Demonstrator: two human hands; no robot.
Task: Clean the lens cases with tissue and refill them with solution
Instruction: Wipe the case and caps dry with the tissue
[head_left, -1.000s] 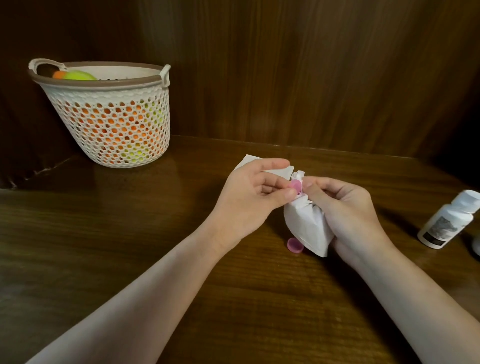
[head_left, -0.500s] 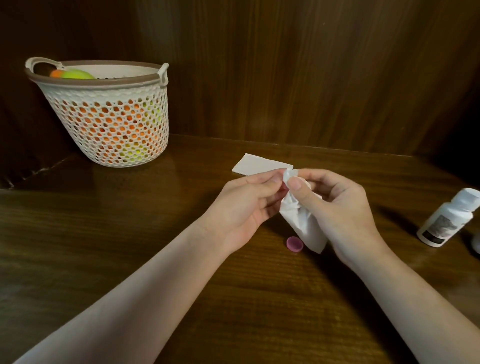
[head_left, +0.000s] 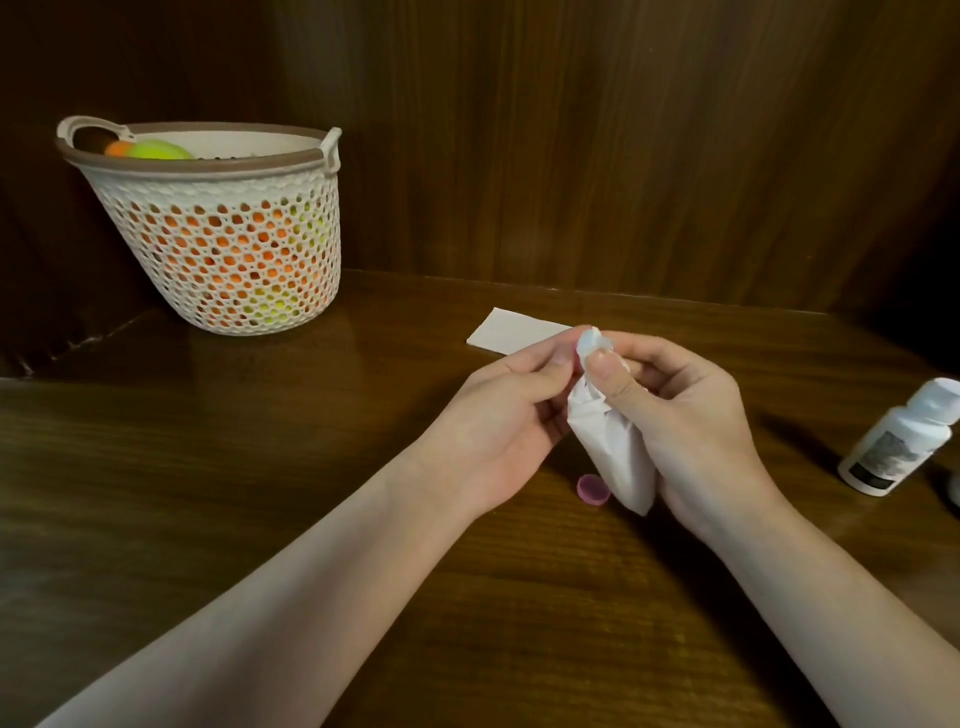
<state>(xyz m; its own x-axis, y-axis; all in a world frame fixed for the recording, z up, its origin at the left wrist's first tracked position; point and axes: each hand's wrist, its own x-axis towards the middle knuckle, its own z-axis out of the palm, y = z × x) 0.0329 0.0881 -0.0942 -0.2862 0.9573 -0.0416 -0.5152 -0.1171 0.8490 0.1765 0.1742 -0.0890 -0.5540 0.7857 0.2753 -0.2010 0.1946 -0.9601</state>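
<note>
Both hands — left hand (head_left: 498, 415), right hand (head_left: 691, 421) — pinching the tissue (head_left: 613, 447) around a mostly hidden pink lens case (head_left: 577, 358).

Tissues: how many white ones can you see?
2. One tissue is bunched up in the right hand; one flat tissue lies on the table behind both hands. More may be hidden.

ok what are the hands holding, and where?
Right hand grips the tissue near its twisted top. Left hand pinches a small pink piece, mostly hidden, probably the lens case, against the tissue tip.
</note>
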